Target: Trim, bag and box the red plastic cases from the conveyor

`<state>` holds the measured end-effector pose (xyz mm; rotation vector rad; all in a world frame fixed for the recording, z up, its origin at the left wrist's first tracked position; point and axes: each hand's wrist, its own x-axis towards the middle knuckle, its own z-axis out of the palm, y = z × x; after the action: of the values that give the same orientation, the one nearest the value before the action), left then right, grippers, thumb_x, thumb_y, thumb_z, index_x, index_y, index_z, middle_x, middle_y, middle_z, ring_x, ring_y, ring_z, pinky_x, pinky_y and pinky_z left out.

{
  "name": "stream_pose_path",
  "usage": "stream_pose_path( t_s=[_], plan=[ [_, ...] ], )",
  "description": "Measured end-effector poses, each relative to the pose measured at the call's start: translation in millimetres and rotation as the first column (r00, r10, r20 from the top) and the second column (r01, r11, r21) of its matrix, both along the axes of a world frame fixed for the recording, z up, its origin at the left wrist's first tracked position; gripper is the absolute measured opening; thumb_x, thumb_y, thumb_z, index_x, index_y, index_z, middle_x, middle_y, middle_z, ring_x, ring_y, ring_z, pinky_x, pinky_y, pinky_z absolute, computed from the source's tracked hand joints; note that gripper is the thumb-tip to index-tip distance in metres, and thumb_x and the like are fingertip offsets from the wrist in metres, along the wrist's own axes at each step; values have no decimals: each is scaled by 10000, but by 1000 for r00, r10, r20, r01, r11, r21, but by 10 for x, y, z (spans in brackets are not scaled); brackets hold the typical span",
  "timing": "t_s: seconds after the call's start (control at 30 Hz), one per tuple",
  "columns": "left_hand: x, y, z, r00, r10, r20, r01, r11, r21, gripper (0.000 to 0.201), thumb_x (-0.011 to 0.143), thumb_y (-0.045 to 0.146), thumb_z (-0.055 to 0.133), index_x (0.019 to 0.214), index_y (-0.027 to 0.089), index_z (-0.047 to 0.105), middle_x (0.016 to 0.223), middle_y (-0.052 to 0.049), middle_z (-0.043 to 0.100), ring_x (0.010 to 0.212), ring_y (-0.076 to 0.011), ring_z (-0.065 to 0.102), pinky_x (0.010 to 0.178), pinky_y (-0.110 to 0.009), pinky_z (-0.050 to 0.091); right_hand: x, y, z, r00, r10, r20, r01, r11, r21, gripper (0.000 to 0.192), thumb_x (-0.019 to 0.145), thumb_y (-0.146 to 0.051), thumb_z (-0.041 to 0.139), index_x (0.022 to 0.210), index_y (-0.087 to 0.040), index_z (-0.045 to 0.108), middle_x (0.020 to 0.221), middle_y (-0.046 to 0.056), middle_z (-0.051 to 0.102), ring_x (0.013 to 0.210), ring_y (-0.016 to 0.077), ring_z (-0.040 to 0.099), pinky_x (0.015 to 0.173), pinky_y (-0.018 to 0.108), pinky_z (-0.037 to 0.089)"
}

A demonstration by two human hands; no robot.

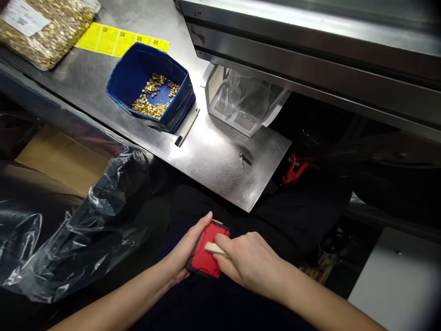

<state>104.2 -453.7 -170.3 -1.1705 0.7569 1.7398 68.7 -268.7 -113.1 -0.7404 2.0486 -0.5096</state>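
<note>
My left hand is closed around the side of a red and black plastic part, held above my lap with its thumb along the upper edge. In my right hand I grip a cream-coloured stick-like tool. Its flat end lies over the red face; whether it touches cannot be made out. My fingers hide the rest of the tool. Ahead on the metal table stands a blue bin with many small brass pieces inside.
A pale pen-like tool lies beside the bin. Nail clippers rest near the table corner. Behind are a grey tray with clear plastic, yellow labels and a bag of brass pieces. A plastic-lined box stands left.
</note>
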Motion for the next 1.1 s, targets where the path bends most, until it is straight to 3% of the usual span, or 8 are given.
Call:
stream_pose_path(
  t_s=[0.33, 0.5, 0.67, 0.8, 0.93, 1.03, 1.1],
  plan=[
    [4, -23, -8, 997, -52, -50, 50, 997, -52, 528, 900, 666, 638, 1054, 169, 730, 827, -91, 760, 645, -187, 681, 583, -256, 542, 41, 66, -18, 998, -68, 12, 67, 997, 37, 188, 1051, -370, 455, 943, -239, 536, 710, -20, 736, 566, 166, 681, 523, 300, 167],
    [-22, -11, 25, 992, -76, -101, 72, 996, -49, 488, 893, 636, 668, 1023, 170, 730, 870, -100, 768, 714, -197, 697, 636, -255, 556, 60, 83, 7, 999, -24, 49, 25, 999, -21, 208, 1046, -411, 469, 934, -253, 544, 753, -25, 746, 587, 161, 681, 530, 283, 180],
    [-6, -25, 56, 991, -73, -110, 67, 996, -58, 496, 902, 645, 647, 1063, 182, 720, 894, -102, 771, 724, -202, 702, 647, -268, 565, 52, 78, 30, 996, -53, 75, 53, 999, 7, 168, 1029, -395, 500, 943, -262, 556, 747, -28, 745, 593, 160, 685, 533, 269, 203],
    [18, -39, 61, 995, -67, -73, 62, 995, -75, 519, 887, 666, 653, 1068, 184, 715, 846, -92, 762, 658, -195, 684, 593, -272, 560, 57, 47, 31, 997, -65, 33, 64, 997, 42, 267, 1066, -445, 429, 940, -251, 562, 741, -11, 749, 602, 170, 696, 535, 276, 205],
    [22, -26, 72, 997, -49, -58, 44, 996, -79, 529, 879, 667, 665, 1069, 176, 720, 849, -90, 767, 668, -197, 700, 585, -258, 558, 69, 3, 80, 999, -3, 45, 1, 999, 42, 203, 1045, -403, 484, 942, -251, 571, 744, -17, 750, 598, 174, 696, 531, 283, 192],
    [6, -27, 111, 999, -11, -34, 9, 998, -65, 519, 883, 658, 669, 1056, 171, 717, 833, -90, 770, 654, -201, 709, 577, -261, 562, -46, -15, 97, 1000, 16, -24, -16, 1000, 24, 215, 1051, -412, 464, 1008, -244, 591, 801, 9, 768, 627, 199, 704, 542, 293, 186],
    [-5, -60, 143, 998, 52, -34, -53, 998, -31, 513, 900, 643, 656, 1060, 159, 712, 790, -90, 763, 626, -205, 710, 592, -279, 577, -245, -31, 42, 993, -87, -83, 85, 996, -23, 283, 1061, -471, 430, 1033, -241, 592, 815, 13, 764, 657, 205, 702, 556, 283, 225]
  ],
)
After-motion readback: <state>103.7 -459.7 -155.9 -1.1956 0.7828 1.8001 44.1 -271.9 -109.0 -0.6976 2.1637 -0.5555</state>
